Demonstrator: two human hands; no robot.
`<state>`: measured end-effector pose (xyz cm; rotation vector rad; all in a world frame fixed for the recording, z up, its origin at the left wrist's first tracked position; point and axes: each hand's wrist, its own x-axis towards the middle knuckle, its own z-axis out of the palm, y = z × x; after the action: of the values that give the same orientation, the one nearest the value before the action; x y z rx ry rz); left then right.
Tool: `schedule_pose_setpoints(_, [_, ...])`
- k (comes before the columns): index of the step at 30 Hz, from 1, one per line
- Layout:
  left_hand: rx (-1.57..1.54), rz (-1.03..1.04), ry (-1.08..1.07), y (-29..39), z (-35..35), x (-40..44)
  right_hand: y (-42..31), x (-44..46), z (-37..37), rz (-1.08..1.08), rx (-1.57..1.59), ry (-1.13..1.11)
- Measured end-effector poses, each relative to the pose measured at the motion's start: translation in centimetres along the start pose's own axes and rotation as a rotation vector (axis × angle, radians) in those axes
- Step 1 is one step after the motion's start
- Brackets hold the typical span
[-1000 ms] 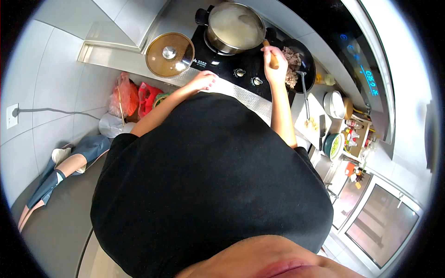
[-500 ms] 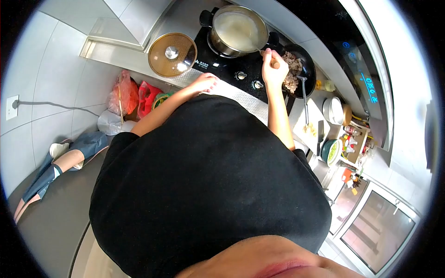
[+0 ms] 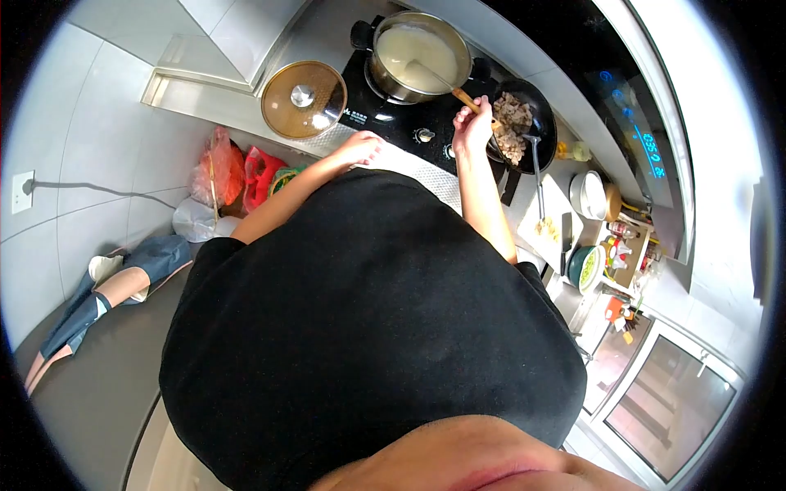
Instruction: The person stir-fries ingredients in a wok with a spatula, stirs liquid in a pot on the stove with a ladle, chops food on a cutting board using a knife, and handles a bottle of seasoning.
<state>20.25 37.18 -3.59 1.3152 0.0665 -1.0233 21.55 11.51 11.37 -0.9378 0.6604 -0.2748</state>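
My right hand (image 3: 472,127) is closed around the wooden handle of a ladle (image 3: 463,99). Its metal shaft slants over the rim of a steel pot (image 3: 399,84), and its head dips into a pale, milky liquid (image 3: 426,53). My left hand (image 3: 360,149) rests at the counter's front edge, fingers loosely curled, with nothing visible in them. Close to that hand lies a brown glass lid (image 3: 304,100) with a metal knob. Right of the pot, a black wok (image 3: 546,114) holds browned chopped meat (image 3: 512,119), with a dark-handled spatula (image 3: 536,155) leaning out of it.
Pot and wok stand on a black gas stove (image 3: 368,110) with front knobs. To the right are a white cutting board (image 3: 540,239) with a knife (image 3: 566,232), a white bowl (image 3: 588,195) and a bowl of green pieces (image 3: 587,270). Plastic bags (image 3: 215,172) stand at left.
My right hand has turned and shifted slightly left and down, so the ladle's handle and shaft show more clearly. The ladle's head sits nearer the pot's middle. My left hand has barely moved.
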Motion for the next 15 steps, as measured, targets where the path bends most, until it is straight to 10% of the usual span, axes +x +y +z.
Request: schedule_pose_setpoints(15, [0.009, -0.037, -0.053, -1.4, 0.3, 0.2, 1.3, -3.4, 0.0, -1.104, -1.03, -0.322])
